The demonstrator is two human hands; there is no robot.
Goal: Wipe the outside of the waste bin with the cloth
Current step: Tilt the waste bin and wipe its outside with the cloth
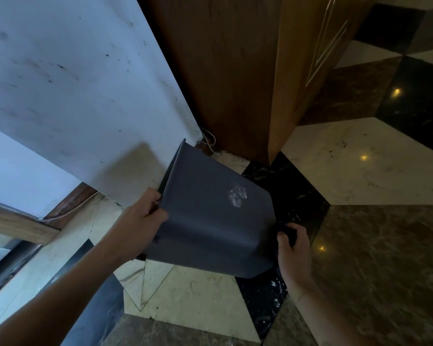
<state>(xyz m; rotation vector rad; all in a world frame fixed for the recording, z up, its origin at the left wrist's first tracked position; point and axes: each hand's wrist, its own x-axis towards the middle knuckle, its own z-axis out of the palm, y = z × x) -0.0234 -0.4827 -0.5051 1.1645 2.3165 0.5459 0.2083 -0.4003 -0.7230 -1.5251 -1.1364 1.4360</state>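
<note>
waste bins: i count one, dark grey point(210, 221)
pale smudges on the bin wall: one point(237, 196)
hands: i see two, the left hand point(145, 213) and the right hand point(294, 248)
cloths: one dark wad point(286, 232), partly hidden in the right hand
wooden cabinets: one point(248, 71)
loose cords by the wall: one point(209, 141)

Single head view, looking steeply down, close over floor point(360, 158).
</note>
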